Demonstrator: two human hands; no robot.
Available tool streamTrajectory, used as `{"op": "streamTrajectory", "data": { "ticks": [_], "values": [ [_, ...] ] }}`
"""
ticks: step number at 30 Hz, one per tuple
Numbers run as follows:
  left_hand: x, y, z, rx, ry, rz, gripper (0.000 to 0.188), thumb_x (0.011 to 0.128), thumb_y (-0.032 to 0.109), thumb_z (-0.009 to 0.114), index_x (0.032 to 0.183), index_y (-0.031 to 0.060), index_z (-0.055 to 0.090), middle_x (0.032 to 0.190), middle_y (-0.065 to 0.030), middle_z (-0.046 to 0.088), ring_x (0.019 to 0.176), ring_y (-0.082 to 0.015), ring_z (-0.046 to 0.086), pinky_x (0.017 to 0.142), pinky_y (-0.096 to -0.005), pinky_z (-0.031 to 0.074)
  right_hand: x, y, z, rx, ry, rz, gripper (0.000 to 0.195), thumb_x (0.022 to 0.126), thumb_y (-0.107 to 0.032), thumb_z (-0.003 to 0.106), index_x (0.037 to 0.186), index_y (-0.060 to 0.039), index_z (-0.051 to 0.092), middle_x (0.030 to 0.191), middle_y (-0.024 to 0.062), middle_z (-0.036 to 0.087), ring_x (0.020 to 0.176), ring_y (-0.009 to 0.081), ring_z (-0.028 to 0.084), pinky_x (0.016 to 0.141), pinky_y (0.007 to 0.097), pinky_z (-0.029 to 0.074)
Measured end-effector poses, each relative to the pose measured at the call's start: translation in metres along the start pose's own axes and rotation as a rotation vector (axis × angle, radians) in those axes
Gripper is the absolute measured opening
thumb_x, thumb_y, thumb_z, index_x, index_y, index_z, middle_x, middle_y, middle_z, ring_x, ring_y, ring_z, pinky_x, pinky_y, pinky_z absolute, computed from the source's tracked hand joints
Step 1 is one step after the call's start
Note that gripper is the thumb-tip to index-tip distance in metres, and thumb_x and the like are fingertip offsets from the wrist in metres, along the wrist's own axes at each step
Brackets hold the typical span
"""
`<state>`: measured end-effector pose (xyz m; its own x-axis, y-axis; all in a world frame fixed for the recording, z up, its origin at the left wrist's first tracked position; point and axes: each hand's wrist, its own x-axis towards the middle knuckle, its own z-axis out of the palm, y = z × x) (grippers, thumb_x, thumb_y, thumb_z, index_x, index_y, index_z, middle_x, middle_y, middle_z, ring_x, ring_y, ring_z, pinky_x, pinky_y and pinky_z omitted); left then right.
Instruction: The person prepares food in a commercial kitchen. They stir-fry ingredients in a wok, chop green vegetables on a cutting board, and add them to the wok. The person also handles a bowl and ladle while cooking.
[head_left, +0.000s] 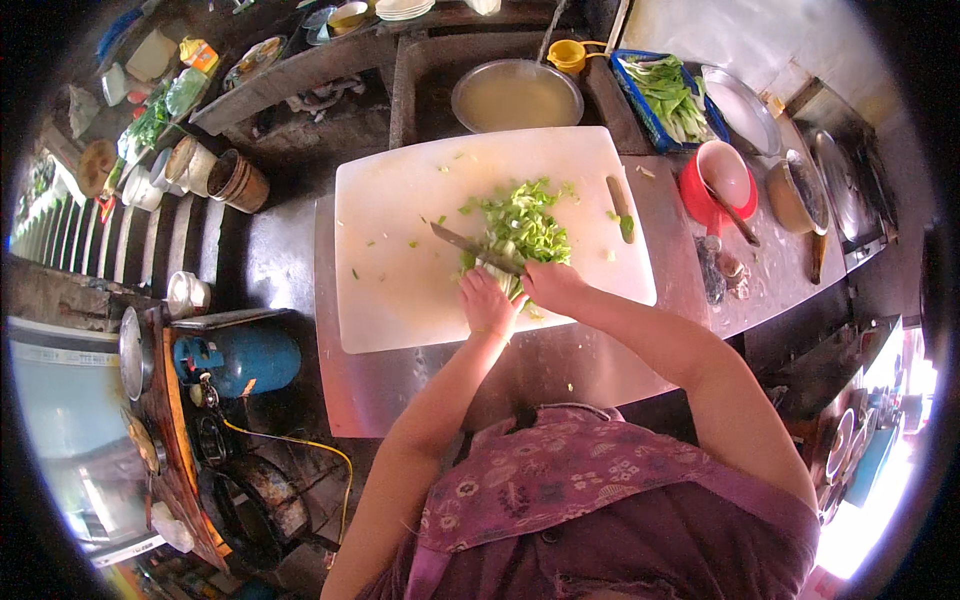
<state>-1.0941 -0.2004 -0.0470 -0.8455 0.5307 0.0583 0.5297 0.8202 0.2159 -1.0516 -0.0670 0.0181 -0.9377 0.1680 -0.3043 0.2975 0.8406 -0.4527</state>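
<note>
A white plastic cutting board (405, 277) lies on a metal-topped table (390, 382). Chopped leafy greens (529, 225) form a pile at its middle, with small scraps scattered around. My right hand (553, 286) is closed around the handle of a kitchen knife (476, 250), whose blade points to the upper left and lies across the greens. Just below the blade, my left hand (487, 301) presses on a bunch of pale green stalks (504, 277). The fingertips are close to the blade, and part of the bunch is hidden beneath the hands.
Behind the board, a metal basin of cloudy liquid (517, 97) stands in a sink. A blue basket of leafy greens (660, 142) is at the back right, near a red pot (694, 195) and a brown-handled pan (787, 202). A blue gas cylinder (259, 362) lies left of the table.
</note>
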Motion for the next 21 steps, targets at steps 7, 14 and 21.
{"op": "streamTrajectory", "data": {
  "ticks": [7,14,21],
  "values": [
    [-0.011,-0.014,-0.026,-0.200,0.173,0.064,0.092,0.065,0.055,0.064,0.120,-0.0113,0.033,0.119,-0.0271,0.039,0.107,-0.0380,0.041,0.091,-0.0452,0.034,-0.015,0.011,-0.028,0.117,0.114,-0.020,0.025,0.083,-0.027,0.046,0.087,-0.0022,0.049,0.073,0.0209,0.059,0.067,0.0394,0.057,0.062,0.0469,0.045],
    [-0.024,-0.061,-0.024,-0.463,0.288,0.523,0.032,0.074,0.018,0.064,0.101,0.0054,0.051,0.102,-0.0138,0.050,0.096,-0.0311,0.048,0.083,-0.0401,0.041,-0.087,-0.008,-0.052,-0.093,-0.029,-0.033,0.023,0.085,-0.025,0.045,0.086,-0.0024,0.048,0.068,0.0193,0.059,0.065,0.0387,0.058,0.060,0.0488,0.046],
    [-0.001,-0.047,-0.003,-0.473,0.349,0.564,0.024,0.072,0.013,0.063,0.093,0.0057,0.054,0.096,-0.0116,0.053,0.091,-0.0307,0.050,0.081,-0.0406,0.041,-0.087,-0.006,-0.041,-0.162,-0.119,-0.040,0.022,0.086,-0.022,0.044,0.088,-0.0005,0.048,0.071,0.0194,0.060,0.069,0.0376,0.060,0.061,0.0482,0.047]
  ]
}}
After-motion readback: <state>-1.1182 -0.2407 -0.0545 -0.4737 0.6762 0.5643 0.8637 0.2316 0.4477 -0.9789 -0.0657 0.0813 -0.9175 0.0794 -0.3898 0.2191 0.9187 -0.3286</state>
